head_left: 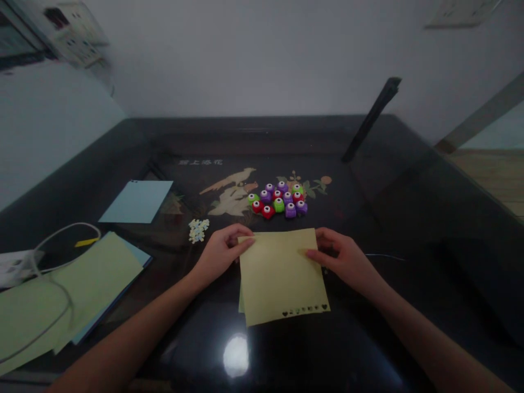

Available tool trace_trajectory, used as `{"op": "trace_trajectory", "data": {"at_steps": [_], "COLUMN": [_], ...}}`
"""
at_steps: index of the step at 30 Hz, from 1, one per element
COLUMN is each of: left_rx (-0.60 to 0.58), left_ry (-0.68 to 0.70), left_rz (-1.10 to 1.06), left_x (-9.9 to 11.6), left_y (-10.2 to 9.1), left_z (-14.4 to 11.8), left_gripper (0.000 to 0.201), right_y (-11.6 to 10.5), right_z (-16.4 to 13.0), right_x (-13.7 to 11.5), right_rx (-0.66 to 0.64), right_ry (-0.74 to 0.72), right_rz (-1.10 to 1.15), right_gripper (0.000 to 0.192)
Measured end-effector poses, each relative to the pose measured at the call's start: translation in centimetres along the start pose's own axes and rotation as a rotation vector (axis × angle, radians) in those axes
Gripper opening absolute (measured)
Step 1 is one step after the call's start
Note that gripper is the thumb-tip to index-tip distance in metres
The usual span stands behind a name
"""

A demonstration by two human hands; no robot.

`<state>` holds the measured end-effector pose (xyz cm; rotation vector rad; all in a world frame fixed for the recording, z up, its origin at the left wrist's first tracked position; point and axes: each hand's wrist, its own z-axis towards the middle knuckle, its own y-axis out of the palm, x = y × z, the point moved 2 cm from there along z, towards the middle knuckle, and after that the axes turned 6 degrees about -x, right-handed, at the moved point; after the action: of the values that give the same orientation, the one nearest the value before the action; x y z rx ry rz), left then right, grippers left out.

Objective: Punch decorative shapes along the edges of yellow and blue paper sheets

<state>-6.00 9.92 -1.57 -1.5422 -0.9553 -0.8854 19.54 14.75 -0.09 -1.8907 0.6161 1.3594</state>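
Note:
A yellow sheet of paper [282, 275] lies on the dark glossy table [409, 218] in front of me, with a row of small punched heart holes along its near edge. My left hand [221, 252] pinches its far left corner. My right hand [341, 255] grips its far right edge with the fingers on top. Just beyond the sheet sits a cluster of several small craft punches [279, 200] in red, green and purple. A little heap of pale punched paper bits [198, 230] lies left of my left hand.
A light blue sheet [137, 201] lies at the left. Pale green sheets [69, 295] are stacked at the near left, with a white cable [61, 234] looping over them. A dark flat bar [370, 119] leans at the back right. A bird inlay decorates the tabletop.

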Motion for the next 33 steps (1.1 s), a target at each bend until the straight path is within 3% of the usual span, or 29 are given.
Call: {"op": "trace_trajectory", "data": {"at_steps": [5, 11, 14, 19, 24, 26, 30, 33], "left_rx": [-0.097, -0.343, -0.377, -0.379, -0.367, -0.361, -0.366, -0.376], "left_ry": [-0.093, -0.093, -0.082, -0.055, -0.018, -0.008, 0.017, 0.023], "left_rz": [-0.149, -0.068, -0.038, -0.005, 0.031, 0.016, -0.042, -0.050], "left_x": [-0.9, -1.0, -0.8, -0.9, -1.2, -1.3, -1.5, -1.7], "left_y": [0.0, -0.1, -0.1, -0.1, 0.0, 0.0, 0.2, 0.2], "left_z": [0.5, 0.6, 0.6, 0.7, 0.8, 0.9, 1.1, 1.2], "left_gripper": [0.035, 0.033, 0.034, 0.035, 0.035, 0.035, 0.034, 0.033], "right_y": [0.2, 0.3, -0.2, -2.2, -2.7, -2.0, 0.0, 1.2], "right_z": [0.0, 0.2, 0.2, 1.3, 6.0, 8.8, 13.5, 15.3], "right_x": [0.3, 0.5, 0.2, -1.6, -4.0, -4.8, -5.6, -5.6], "right_rx": [-0.038, -0.071, -0.077, 0.070, 0.145, 0.147, 0.117, 0.079], "right_ry": [0.091, 0.126, 0.073, -0.080, -0.233, -0.284, -0.323, -0.346], "right_rz": [0.086, 0.058, -0.035, -0.233, -0.564, -0.865, -1.036, -1.142], "right_gripper": [0.022, 0.022, 0.022, 0.022, 0.019, 0.016, 0.018, 0.019]}}
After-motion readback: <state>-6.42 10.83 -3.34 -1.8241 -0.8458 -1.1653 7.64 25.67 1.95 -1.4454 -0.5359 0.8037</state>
